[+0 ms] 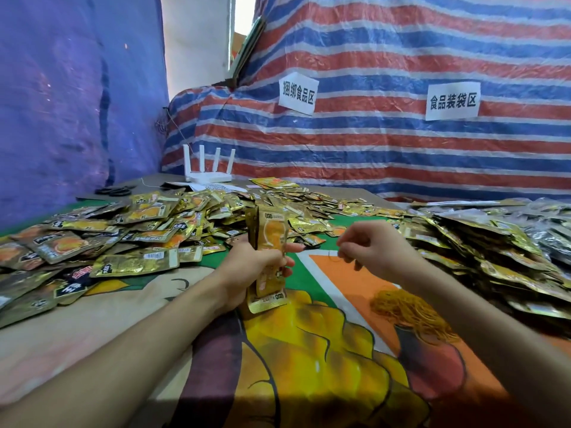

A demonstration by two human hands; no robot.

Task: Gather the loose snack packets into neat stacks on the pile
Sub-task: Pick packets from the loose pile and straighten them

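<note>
While the left hand [250,267] holds the stack of packets [270,236] upright above the bench [321,270], its grip is wrapped round the middle of the stack. The right hand [370,248] is just beside the stack and apart from it. Its grip is narrowed to a pinch on what appears to be a single thin rubber band [334,257]; the band is too fine to show how it lies.

The step in hand is judged to be binding the stack.

1. Square the stack first. Tap its lower edge on the bench so that all packets sit flush.
2. Spread the rubber band with the right fingers and pass it over the free upper end.
3. Slide the left grip downward to clear the middle, then seat the band there.
4. Lay the bound stack flat on the pile [482,242] at the right, edges aligned with its neighbours.

Caution: foil packets are likely to slip against one another, so keep the left grip firm until the band is seated. A twisted band may buckle the packets.

Loose packets [129,230] lie at the left. Spare bands [408,313] lie beside the right forearm.
</note>
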